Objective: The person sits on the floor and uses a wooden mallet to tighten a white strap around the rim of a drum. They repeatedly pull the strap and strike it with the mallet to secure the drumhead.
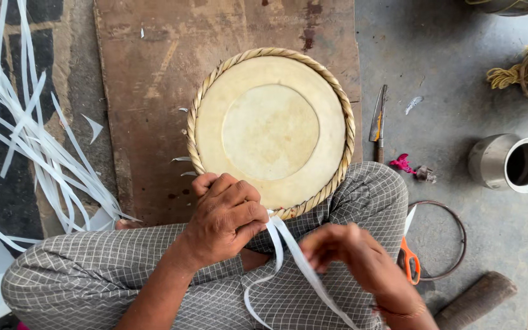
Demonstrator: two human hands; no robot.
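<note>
Head view, looking down on a seated person in checked trousers (123,269), legs crossed. A round drum (270,131) with a pale skin head and a braided rim stands upright between the knees, resting on a brown board (148,79). Left hand (227,217) is curled shut, knuckles up, pressed on the near edge of the drum rim; it grips a white strap (288,250) where the strap leaves the braid. The strap runs from the rim down across the lap, in two bands, one looping low over the trousers. Right hand (352,253) is blurred; fingers look bent toward the strap, just beside it, but contact and grip cannot be told. Left of the board, a loose heap of white strips (32,140) lies on the dark floor. Right of the drum, on grey floor: a knife (377,122), a small pink scrap (402,162), a metal cup (511,162) on its side, a wire ring (444,238), orange-handled scissors (409,260) beside the right knee, and a wooden stick (476,299) near the bottom edge.
</note>
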